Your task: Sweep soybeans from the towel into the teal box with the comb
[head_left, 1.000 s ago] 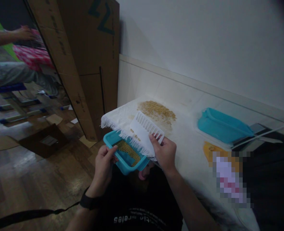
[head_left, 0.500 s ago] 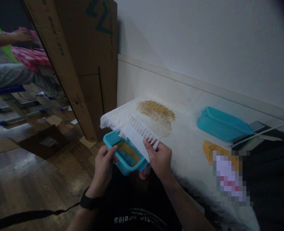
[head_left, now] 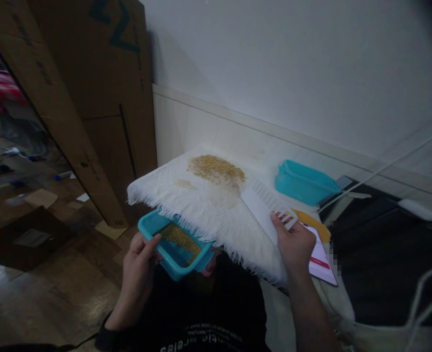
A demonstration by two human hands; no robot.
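My left hand [head_left: 140, 269] grips the near left rim of a blue plastic tray [head_left: 175, 271], thumb over the edge. Inside it lies a layer of small yellowish beans [head_left: 181, 239]. The tray is held just below the fringed edge of a white cloth [head_left: 201, 215] on the table. In my right hand [head_left: 294, 244] is a flat white plastic scraper [head_left: 258, 212] with a row of slots, pinched at its right end and held over the cloth. Beyond it a loose pile of similar beans [head_left: 218, 167] is spread on the cloth.
A second blue tray [head_left: 306, 183] stands at the back right by the wall. A yellow-orange item [head_left: 316, 226] and a phone-like screen [head_left: 320, 259] lie near my right hand. A tall cardboard box [head_left: 102, 122] stands at the left. White cables cross the right side.
My right hand has carried the scraper away from the tray, to the right over the cloth. My left hand still holds the tray of beans. The view has turned right.
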